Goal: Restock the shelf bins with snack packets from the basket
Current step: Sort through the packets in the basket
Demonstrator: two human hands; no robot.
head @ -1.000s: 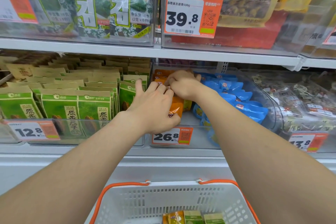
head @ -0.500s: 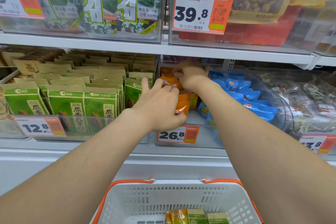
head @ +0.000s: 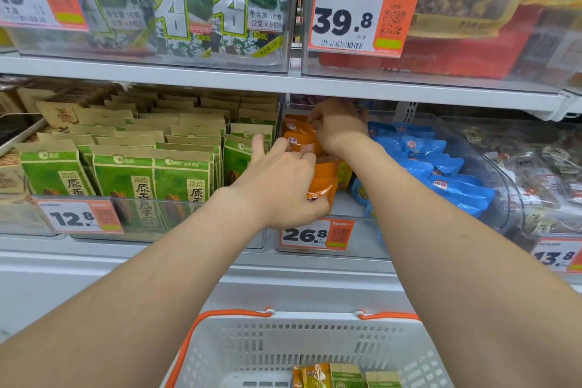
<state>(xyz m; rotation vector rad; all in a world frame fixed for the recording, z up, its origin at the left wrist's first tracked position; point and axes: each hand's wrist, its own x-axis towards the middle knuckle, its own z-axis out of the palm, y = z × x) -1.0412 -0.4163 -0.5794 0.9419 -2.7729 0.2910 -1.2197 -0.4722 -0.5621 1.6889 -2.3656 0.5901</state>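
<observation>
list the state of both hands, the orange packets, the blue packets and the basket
orange packets, upright row, held at both ends
left hand, grips the front ones
right hand, pinches the rear ones
blue packets, piled beside the orange row
basket, holds a few mixed packets at its bottom

L hand (head: 277, 186) & R hand (head: 338, 127) bare, forearms (head: 157, 277) bare too

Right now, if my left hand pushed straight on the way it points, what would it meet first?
The orange packets that the left hand grips in the clear bin; behind them, probably the right hand, though depth is unclear.
</observation>
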